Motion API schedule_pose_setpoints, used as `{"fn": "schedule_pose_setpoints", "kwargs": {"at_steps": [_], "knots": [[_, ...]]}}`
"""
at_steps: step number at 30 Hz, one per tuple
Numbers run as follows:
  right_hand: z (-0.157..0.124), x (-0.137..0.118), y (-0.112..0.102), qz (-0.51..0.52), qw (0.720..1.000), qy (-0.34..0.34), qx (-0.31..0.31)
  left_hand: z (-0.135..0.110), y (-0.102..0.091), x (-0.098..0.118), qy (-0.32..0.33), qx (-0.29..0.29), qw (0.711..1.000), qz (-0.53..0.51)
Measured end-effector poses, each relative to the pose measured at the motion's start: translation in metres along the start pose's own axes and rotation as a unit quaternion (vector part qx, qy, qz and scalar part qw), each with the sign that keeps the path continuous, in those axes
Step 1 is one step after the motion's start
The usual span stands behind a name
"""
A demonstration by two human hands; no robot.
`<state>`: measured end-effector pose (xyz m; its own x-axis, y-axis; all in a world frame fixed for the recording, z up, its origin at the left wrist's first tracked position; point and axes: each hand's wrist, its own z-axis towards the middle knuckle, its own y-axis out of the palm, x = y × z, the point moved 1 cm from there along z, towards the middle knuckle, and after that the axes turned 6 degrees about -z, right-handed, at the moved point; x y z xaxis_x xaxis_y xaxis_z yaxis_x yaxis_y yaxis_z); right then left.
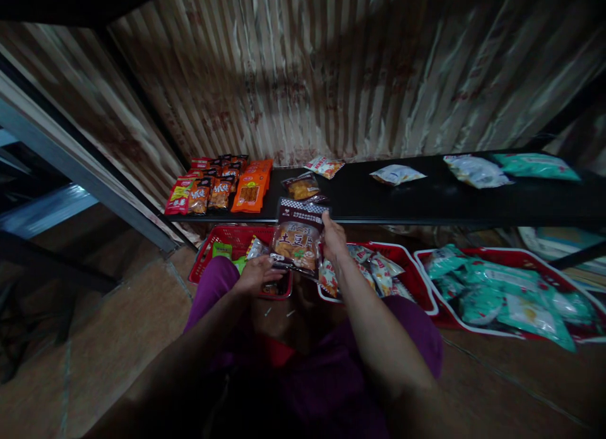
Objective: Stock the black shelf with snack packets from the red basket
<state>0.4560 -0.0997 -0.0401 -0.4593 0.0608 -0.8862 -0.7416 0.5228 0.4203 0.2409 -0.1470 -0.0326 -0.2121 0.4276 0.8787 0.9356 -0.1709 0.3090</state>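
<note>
A dark brown snack packet [297, 238] with pale lettering is held up between both my hands, just below the front edge of the black shelf [426, 202]. My left hand [258, 273] grips its lower left corner, fingers curled. My right hand [332, 237] pinches its right edge. Under the packet sits a red basket [208, 257] with a few packets left in it.
Orange and red snack packets [222, 185] lie in rows at the shelf's left end, with loose packets [396, 174] further right. Two more red baskets [521, 259] of packets stand on the floor to the right. A corrugated wall backs the shelf.
</note>
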Motion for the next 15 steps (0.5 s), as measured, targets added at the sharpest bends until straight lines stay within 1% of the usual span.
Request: {"fn": "schedule_pose_setpoints", "kwargs": {"at_steps": [2, 5, 6, 8, 11, 15], "knots": [[-0.003, 0.000, 0.002, -0.023, 0.997, 0.027, -0.074, 0.002, -0.001, 0.005, 0.014, 0.024, 0.999, -0.028], [-0.013, 0.002, 0.007, -0.053, 0.980, 0.058, -0.183, 0.007, -0.002, 0.018, 0.054, 0.046, 0.996, -0.049], [-0.018, 0.003, 0.010, -0.053, 0.973, 0.062, -0.214, 0.008, -0.003, 0.022, 0.067, 0.052, 0.995, -0.053], [-0.027, 0.007, 0.014, -0.037, 0.963, 0.065, -0.259, 0.009, -0.002, 0.029, 0.088, 0.060, 0.992, -0.069], [-0.036, 0.013, 0.020, -0.016, 0.958, 0.067, -0.277, 0.010, 0.000, 0.031, 0.100, 0.070, 0.988, -0.095], [-0.038, 0.016, 0.021, -0.027, 0.957, 0.061, -0.282, 0.010, 0.000, 0.027, 0.086, 0.087, 0.984, -0.132]]}}
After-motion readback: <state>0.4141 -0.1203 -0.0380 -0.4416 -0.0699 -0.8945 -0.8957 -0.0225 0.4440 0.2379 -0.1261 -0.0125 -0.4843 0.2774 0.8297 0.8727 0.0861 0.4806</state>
